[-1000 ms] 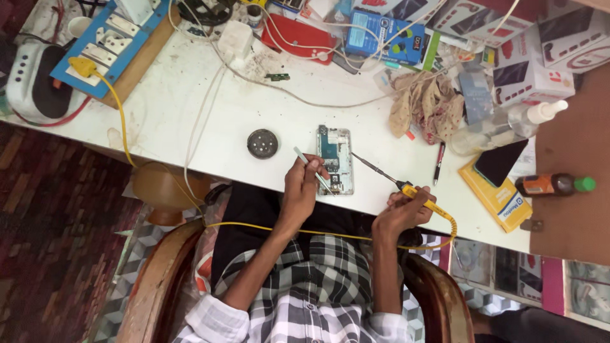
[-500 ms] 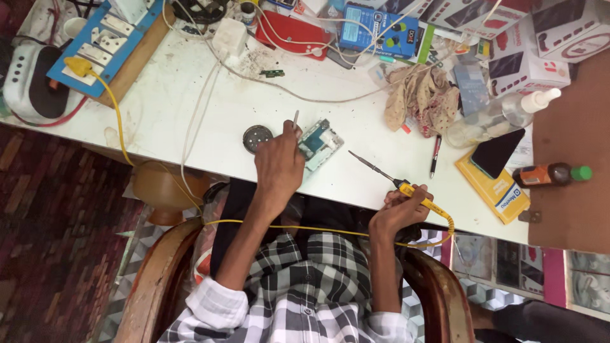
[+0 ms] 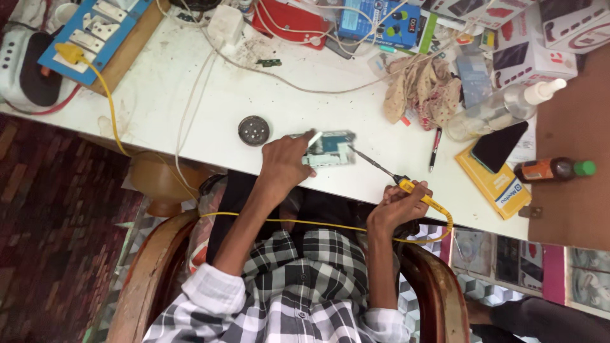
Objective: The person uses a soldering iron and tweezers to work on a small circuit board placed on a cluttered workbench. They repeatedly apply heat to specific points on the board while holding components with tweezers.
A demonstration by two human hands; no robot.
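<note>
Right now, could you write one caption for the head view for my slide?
Left hand steadies an opened phone while right hand aims a yellow-handled soldering iron at it.

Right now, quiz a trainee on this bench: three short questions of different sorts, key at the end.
1. True or false: the right hand holds the soldering iron.
2. What is the left hand touching? A) the phone board B) the spray bottle C) the pen
3. Fill in: the round grey disc lies to the ___ of the phone board in the picture.

Key: 1 true. 2 A. 3 left.
</note>
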